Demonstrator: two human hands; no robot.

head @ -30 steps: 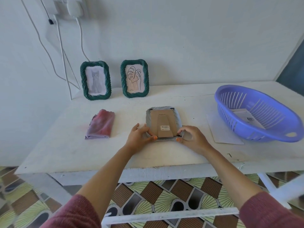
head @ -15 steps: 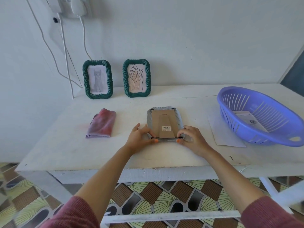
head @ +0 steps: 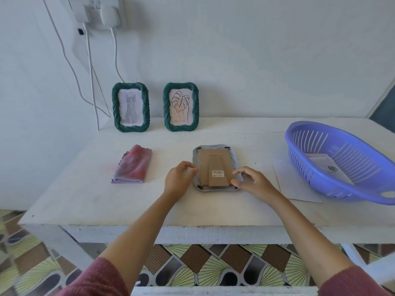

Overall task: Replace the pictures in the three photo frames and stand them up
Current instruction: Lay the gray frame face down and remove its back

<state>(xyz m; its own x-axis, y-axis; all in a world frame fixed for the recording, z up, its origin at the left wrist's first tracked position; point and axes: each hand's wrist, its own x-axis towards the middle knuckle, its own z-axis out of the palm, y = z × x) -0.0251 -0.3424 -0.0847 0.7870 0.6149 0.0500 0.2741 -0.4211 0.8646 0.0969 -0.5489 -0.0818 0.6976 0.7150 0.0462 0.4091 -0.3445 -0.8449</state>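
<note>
Both hands have let go of the frame (head: 214, 165), whose near corners they were pressing a moment ago. Now the left fingers (head: 188, 165) hang loosely curled just beside its left edge and hold nothing. The right fingers (head: 241, 170) curl loosely above its lower right corner, also empty; whether the thumb tip touches the rim I cannot tell.

Between them the frame lies face down near the front of the desk (head: 213, 208), cardboard back up, with the stand (head: 217, 169) folded flat against it. Two green frames (head: 130, 107) already stand at the wall, so this looks like the last one, closed and waiting to be raised.

Trouble could start at the back. If a corner tab is not fully turned, lifting the frame may let the backing and picture slide out. A stand pulled only partway would let it tip over. Setting it down too near the green frames could knock one flat.

A folded cloth (head: 133, 165) lies to the left, and a basket (head: 299, 165) sits on a sheet of paper (head: 295, 184) to the right.
</note>
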